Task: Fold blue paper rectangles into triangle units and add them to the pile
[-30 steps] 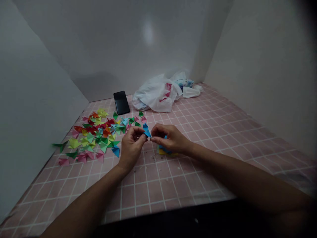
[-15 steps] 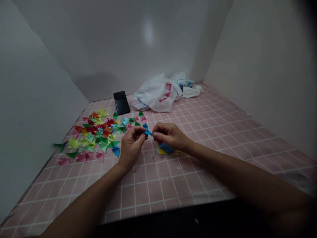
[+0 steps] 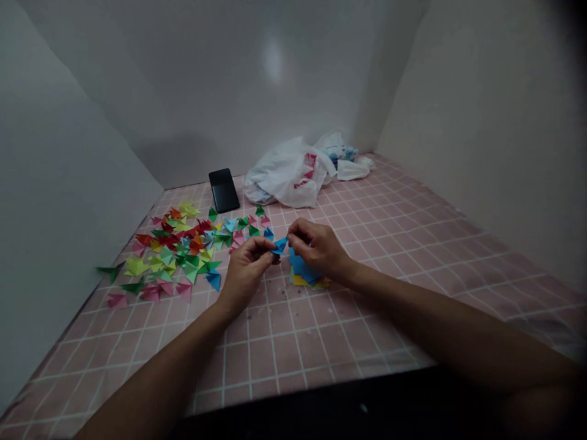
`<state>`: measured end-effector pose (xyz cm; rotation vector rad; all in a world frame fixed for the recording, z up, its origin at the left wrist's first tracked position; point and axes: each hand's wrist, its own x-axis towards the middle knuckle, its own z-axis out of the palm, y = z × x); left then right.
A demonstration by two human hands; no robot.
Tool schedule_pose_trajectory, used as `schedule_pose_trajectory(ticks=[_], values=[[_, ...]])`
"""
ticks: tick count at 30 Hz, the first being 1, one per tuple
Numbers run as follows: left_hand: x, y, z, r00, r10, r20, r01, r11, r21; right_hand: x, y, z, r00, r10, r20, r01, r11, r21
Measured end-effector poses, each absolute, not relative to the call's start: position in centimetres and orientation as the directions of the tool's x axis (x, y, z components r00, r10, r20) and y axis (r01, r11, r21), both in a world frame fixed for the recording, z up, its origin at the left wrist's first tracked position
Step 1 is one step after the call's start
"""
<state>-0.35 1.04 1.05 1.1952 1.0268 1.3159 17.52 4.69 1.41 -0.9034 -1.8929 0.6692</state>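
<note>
A small folded blue paper crane point(image 3: 280, 245) is held up between my two hands, over the table. My left hand point(image 3: 250, 267) pinches it on its left side, thumb against forefinger. At the other end, the thumb and forefinger of my right hand point(image 3: 320, 249) grip its upper right tip. Beneath the right hand lies a stack of paper squares point(image 3: 304, 270), blue on top with yellow edges showing below. Many folded paper cranes point(image 3: 178, 256) in red, green, yellow, pink and blue are spread to the left of my left hand.
A black phone point(image 3: 224, 190) lies at the back, beyond the cranes. White plastic bags point(image 3: 290, 171) are bunched against the back wall. A pink checked cloth point(image 3: 413, 232) covers the table, with pale walls on the left, back and right.
My right hand has risen slightly, and its fingers have moved to the crane's upper tip. The crane has turned and looks wider. More of the paper stack shows.
</note>
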Motion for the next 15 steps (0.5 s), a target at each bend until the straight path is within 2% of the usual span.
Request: schedule_pose_trajectory(ticks=[5, 10, 15], values=[[-0.19, 0.92, 0.83, 0.029, 0.998, 0.063, -0.208, -0.055, 0.977, 17.24, 4.41, 1.21, -0.339, 0.769, 0.542, 0.216, 0.625, -0.75], [-0.16, 0.93, 0.56, -0.005, 0.997, 0.072, -0.206, -0.072, 0.976, 17.11, 4.35, 1.14, -0.398, 0.687, 0.608, 0.176, 0.708, -0.684], [-0.16, 0.87, 0.79, -0.035, 0.99, 0.14, -0.163, -0.144, 0.976, 17.1, 4.43, 1.01, -0.406, 0.766, 0.498, 0.151, 0.594, -0.79]])
